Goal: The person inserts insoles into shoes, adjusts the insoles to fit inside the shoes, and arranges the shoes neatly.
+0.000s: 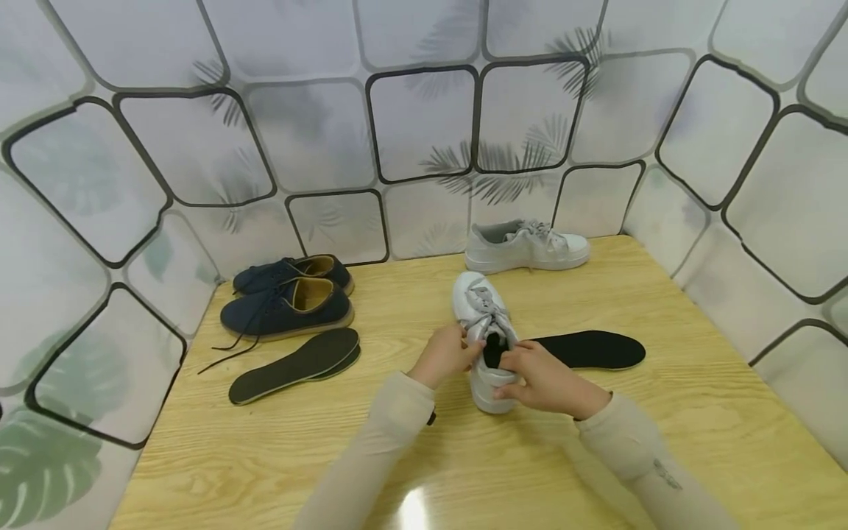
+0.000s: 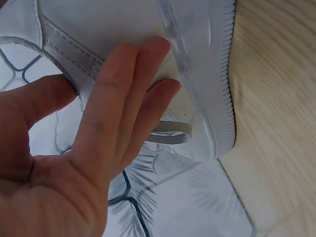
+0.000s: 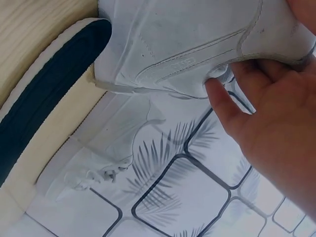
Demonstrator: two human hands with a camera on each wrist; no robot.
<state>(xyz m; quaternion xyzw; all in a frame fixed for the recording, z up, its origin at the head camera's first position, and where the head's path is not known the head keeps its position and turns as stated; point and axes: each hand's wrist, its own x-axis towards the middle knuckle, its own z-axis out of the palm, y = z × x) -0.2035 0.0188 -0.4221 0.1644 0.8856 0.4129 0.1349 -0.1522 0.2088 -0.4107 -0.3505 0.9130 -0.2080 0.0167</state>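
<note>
A white lace-up sneaker (image 1: 478, 287) stands on the table, toe pointing away, with something black (image 1: 493, 350) showing inside its opening. My left hand (image 1: 445, 357) grips its left side. In the left wrist view the thumb is at the collar's rim and the fingers lie along the outer side of the sneaker (image 2: 197, 94). My right hand (image 1: 546, 377) reaches into the opening from the right, its thumb outside near the heel. Fingertips inside the sneaker (image 3: 192, 34) are partly hidden in the right wrist view. Beside the right hand lies a black insole (image 1: 596, 350).
A second white sneaker (image 1: 526, 252) stands by the back wall. Two navy lace-up shoes (image 1: 288, 313) sit at the back left, laces trailing. Two overlapping dark insoles (image 1: 298, 366) lie before them. Patterned panels (image 1: 424, 125) enclose the wooden table (image 1: 265, 471) at back and sides.
</note>
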